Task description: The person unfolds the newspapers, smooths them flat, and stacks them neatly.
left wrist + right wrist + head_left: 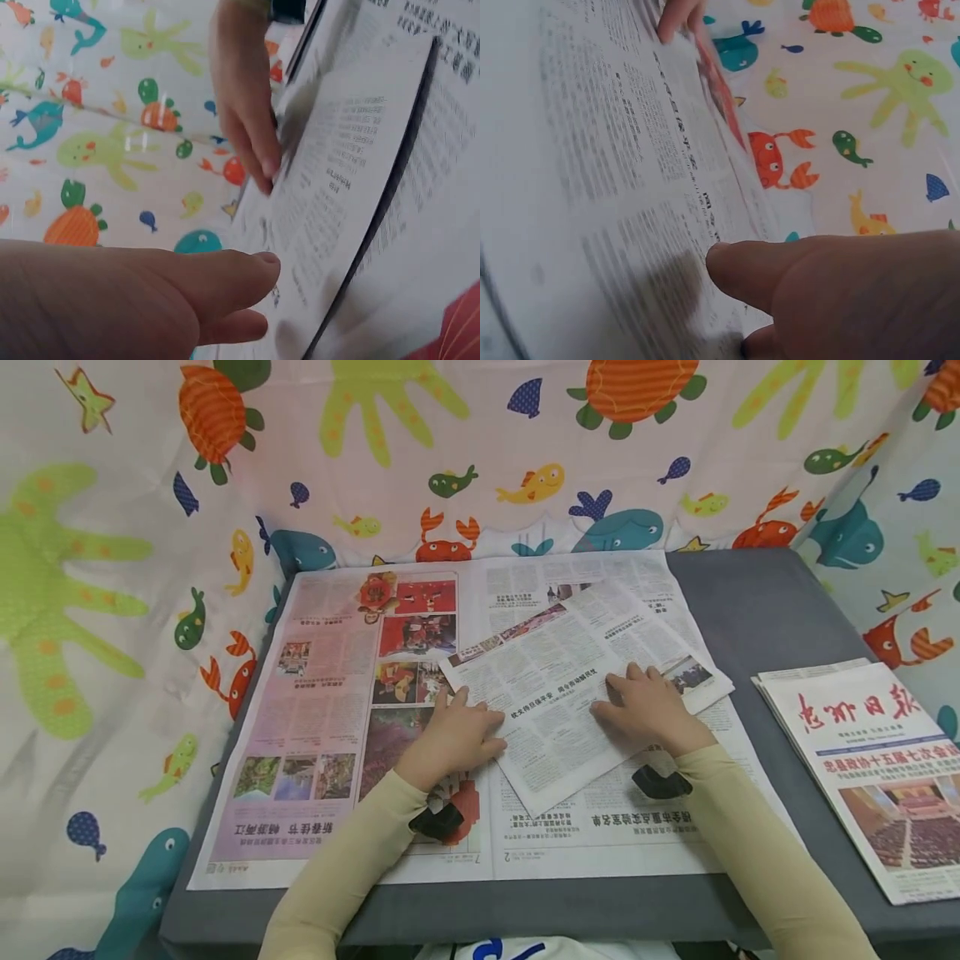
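Observation:
A smaller folded newspaper [558, 727] lies at a slant on top of a wide newspaper sheet [322, 735] spread over the table. At its left edge my left hand [453, 739] rests, with thumb and fingers extended on the paper. My right hand [651, 708] touches the folded newspaper's right part, its fingers lightly bent and pointing away from me. In the left wrist view, the near edge of the folded newspaper [352, 165] stands slightly off the sheet below. The right wrist view has my right thumb [742, 270] over the printed page; some fingertips are hidden.
A stack of folded newspapers [877, 768] with a red title lies at the table's right side. The grey table [757, 602] shows around the sheet. Behind and to the sides hangs a white cloth [487, 452] printed with sea animals.

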Available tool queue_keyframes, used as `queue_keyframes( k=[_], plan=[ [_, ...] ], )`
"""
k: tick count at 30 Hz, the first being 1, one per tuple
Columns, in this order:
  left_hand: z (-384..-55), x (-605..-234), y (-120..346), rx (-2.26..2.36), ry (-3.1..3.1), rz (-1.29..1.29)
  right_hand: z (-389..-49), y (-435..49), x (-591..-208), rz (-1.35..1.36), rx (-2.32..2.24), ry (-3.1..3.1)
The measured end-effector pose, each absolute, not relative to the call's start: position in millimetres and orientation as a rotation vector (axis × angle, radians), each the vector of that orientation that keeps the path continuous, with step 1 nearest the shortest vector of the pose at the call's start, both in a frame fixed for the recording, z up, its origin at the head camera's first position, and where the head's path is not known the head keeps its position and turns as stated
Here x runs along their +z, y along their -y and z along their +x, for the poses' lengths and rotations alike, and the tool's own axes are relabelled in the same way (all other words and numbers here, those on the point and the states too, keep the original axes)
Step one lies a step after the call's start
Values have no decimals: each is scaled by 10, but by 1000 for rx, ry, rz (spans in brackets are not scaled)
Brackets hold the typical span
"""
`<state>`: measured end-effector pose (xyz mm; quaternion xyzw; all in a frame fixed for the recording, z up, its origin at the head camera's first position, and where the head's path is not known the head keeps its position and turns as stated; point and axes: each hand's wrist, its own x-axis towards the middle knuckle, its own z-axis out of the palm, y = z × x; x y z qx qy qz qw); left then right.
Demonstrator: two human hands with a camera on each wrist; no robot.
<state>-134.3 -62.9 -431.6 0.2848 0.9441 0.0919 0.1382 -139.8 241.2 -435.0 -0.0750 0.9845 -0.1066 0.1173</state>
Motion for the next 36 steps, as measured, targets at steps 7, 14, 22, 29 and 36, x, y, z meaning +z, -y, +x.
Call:
queue_keyframes(
  k=[7,14,22,29,36],
  plan=[
    [-1137,-4250,512,274,-2700,959,-1703,-2288,-4433,-142,-327,-2837],
    [-988,-4237,372,190,-2671,1083,-1967,-2110,-4484,-136,-330,-2822],
    [-856,-4240,289,172,-2568,1175,-2110,-1903,-4591,-191,-377,-2837],
    [-839,-4272,284,232,-2570,1212,-2111,-1880,-4627,-233,-406,-2862],
    [-879,-4322,323,339,-2571,1184,-1861,-2199,-4633,-282,-513,-2909]
  ],
)
